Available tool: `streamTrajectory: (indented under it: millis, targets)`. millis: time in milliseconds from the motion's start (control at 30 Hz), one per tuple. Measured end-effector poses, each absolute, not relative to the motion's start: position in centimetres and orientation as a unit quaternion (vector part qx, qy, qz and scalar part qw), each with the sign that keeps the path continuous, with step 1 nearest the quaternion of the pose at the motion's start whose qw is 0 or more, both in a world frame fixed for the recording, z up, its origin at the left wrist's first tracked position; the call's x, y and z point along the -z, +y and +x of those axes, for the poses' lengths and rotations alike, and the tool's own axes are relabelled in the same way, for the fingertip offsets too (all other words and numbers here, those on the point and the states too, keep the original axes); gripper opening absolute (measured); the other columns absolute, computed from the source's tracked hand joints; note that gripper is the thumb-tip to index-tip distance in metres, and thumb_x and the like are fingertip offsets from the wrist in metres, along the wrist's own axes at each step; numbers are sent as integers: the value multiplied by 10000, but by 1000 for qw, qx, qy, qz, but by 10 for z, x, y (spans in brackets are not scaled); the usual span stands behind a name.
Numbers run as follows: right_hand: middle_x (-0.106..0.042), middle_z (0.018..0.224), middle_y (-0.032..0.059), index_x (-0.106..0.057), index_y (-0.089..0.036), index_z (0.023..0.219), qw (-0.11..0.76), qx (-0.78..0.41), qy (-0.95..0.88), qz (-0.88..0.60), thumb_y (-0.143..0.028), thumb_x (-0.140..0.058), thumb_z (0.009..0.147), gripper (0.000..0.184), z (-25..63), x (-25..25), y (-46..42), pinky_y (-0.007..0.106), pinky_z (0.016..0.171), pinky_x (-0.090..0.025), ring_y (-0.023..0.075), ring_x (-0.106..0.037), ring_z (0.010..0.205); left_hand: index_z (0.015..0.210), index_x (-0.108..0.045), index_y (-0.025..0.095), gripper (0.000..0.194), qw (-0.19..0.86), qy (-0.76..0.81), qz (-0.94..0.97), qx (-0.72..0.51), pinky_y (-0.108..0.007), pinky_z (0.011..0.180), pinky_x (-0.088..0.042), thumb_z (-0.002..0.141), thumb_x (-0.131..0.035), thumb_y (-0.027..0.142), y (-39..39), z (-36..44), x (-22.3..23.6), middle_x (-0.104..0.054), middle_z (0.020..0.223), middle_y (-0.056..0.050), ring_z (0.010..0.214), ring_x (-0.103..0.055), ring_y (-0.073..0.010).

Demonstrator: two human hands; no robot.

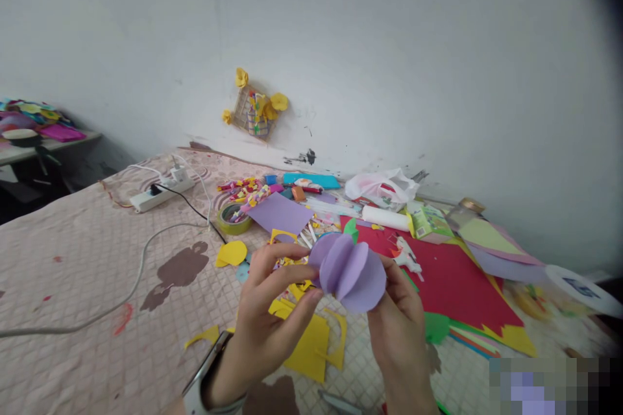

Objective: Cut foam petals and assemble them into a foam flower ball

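A purple paper ball [351, 272], built of several folded round leaves with a green paper leaf [351, 229] on top, is held up over the table between both hands. My left hand [275, 298] pinches its left edge between thumb and fingers. On the other side, my right hand [399, 318] grips the right edge; its fingers are partly hidden behind the paper. Beneath the hands lie yellow paper sheets [311, 347] with rounded cut-outs. Yellow paper circles [232, 253] rest to the left of the ball.
A power strip [163, 194] with cables sits at the left. Green tape [233, 217], a purple sheet [281, 212] and a blue case [311, 180] lie behind the hands. To the right are red paper [452, 279], a white glue gun [407, 256] and a green box [431, 222].
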State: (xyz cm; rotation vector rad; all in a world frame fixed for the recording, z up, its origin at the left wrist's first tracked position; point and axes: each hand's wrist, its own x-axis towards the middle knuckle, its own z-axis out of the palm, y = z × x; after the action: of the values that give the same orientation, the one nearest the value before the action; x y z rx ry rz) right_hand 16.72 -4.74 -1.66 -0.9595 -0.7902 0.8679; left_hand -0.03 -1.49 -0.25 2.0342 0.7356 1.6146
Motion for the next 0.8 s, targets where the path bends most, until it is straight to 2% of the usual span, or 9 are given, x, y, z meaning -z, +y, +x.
streamTrajectory:
  millis: [133,333,567,800]
  targets:
    - [-772,782,51,-673,-227,940,727,-377,-365,-442,-375,-769,777,241,167,18,-48,275,581,-532,227,-713,753,977,-679,240,172,210,267,738,-583,-399,918,-475,864,-639,117,-15,-1,4,-591,1125,-73,1054,-589,-229]
    - [-745,740,15,-612,-245,964,713,-389,-388,-435,-378,-721,829,219,167,21,-49,256,530,-503,182,-661,597,990,-670,240,205,220,272,733,-584,-402,930,-471,882,-597,82,-16,-1,6,-585,1139,-76,1069,-581,-226]
    - [-653,697,-26,-607,-254,921,715,-399,-393,-418,-319,-722,827,162,166,20,-49,219,511,-474,145,-578,574,991,-658,224,226,224,271,730,-586,-370,943,-457,890,-567,43,-15,1,7,-582,1143,-71,1081,-569,-206]
    - [-678,732,-19,-602,-263,904,712,-408,-394,-413,-313,-712,835,139,166,21,-50,222,505,-460,150,-590,583,1023,-647,218,254,229,267,729,-587,-373,960,-444,899,-537,25,-15,0,7,-570,1159,-76,1099,-557,-207]
